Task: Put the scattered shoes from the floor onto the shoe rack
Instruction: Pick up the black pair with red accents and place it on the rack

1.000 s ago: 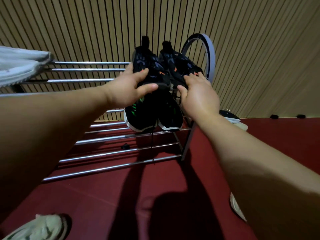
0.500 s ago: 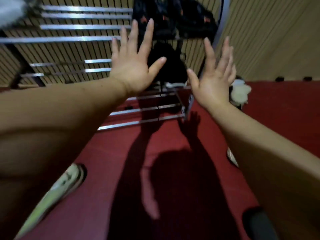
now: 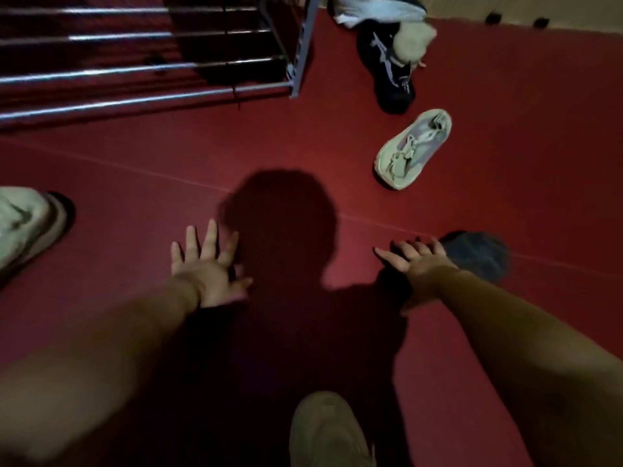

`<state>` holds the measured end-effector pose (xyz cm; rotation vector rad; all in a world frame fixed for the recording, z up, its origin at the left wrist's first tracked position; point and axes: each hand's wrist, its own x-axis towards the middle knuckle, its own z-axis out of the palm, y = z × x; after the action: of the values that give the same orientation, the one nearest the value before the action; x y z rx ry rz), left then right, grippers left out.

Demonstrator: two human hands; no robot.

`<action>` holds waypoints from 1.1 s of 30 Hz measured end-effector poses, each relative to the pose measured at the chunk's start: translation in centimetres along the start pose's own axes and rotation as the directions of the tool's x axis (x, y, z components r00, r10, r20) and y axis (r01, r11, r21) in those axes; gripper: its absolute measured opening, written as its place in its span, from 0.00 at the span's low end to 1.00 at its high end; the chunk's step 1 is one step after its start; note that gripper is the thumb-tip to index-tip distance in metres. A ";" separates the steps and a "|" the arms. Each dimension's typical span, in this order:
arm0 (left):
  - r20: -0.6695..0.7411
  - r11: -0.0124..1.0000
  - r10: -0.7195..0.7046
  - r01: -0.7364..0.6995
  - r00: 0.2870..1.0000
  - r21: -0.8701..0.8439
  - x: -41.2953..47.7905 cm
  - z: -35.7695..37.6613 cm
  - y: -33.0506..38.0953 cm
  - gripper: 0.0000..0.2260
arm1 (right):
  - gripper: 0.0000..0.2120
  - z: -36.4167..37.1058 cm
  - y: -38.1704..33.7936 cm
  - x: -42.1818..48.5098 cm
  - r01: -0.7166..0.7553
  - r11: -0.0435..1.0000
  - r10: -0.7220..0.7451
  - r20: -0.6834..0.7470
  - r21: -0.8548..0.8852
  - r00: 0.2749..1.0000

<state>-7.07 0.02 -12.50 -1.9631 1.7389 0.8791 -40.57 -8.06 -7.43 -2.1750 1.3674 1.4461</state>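
Both hands are empty, fingers spread: the left hand (image 3: 209, 267) and right hand (image 3: 416, 261) hang over the red floor (image 3: 505, 197), between shoes. This looks like the search for the next shoe. A pale sneaker (image 3: 413, 148) lies nearest the shoe rack (image 3: 296, 62), a dark shoe (image 3: 392, 75) beyond; reaching either calls for a forward stoop

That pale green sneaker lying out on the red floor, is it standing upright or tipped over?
Upright. The pale green sneaker shows its laces and foot opening from above, so its sole seems to rest on the red floor.
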 end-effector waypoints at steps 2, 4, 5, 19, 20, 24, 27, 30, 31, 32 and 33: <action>0.002 0.997 0.019 -0.019 1.000 0.069 -0.4 1.4 0.1 0.41 | 0.55 -0.4 0.0 0.5 0.009 0.998 -0.007 0.020 -0.066 1.000; -0.008 0.995 0.027 -0.026 1.000 0.095 -0.5 1.4 -0.2 0.41 | 0.51 -1.1 -0.3 0.8 0.024 0.996 -0.023 0.015 -0.082 1.000; 0.000 0.994 0.033 -0.033 0.999 0.108 -0.4 1.1 -0.5 0.41 | 0.50 -1.4 -0.5 0.9 0.031 0.996 -0.032 -0.007 -0.081 0.999; -0.014 0.961 -0.273 0.272 0.962 -0.057 -4.3 2.1 -8.3 0.42 | 0.44 -12.0 -16.7 1.7 0.445 0.887 -0.295 -0.591 0.123 0.751; -0.009 0.958 -0.277 0.276 0.961 -0.074 -4.6 2.3 -8.8 0.41 | 0.45 -12.4 -17.1 1.8 0.457 0.878 -0.309 -0.563 0.140 0.767; 0.011 0.963 -0.248 0.247 0.969 -0.111 -5.3 2.9 -10.0 0.41 | 0.59 -11.3 -15.8 1.9 0.285 0.954 -0.231 -0.383 0.091 0.894; 0.024 0.960 -0.234 0.235 0.972 -0.151 -5.3 2.7 -9.8 0.41 | 0.57 -9.1 -14.0 1.4 0.121 0.991 -0.089 -0.376 0.061 0.922; 0.019 0.956 -0.232 0.232 0.973 -0.178 -5.3 2.7 -9.6 0.41 | 0.55 -9.1 -13.6 0.8 0.134 0.990 -0.106 -0.418 0.038 0.902; 0.011 0.957 -0.227 0.225 0.974 -0.181 -5.4 2.7 -9.7 0.41 | 0.55 -9.6 -13.9 0.6 0.174 0.983 -0.137 -0.422 0.051 0.896; -0.001 0.959 -0.221 0.217 0.975 -0.183 -5.5 2.8 -9.9 0.41 | 0.55 -10.3 -14.3 0.5 0.225 0.970 -0.167 -0.426 0.091 0.889; -0.019 0.959 -0.218 0.211 0.976 -0.190 -5.6 2.8 -10.2 0.41 | 0.55 -10.9 -15.0 0.3 0.279 0.949 -0.190 -0.434 0.150 0.881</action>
<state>2.10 7.72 -12.06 -2.2540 1.4726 0.9613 -22.12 -6.42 -6.76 -2.4893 1.2407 0.7406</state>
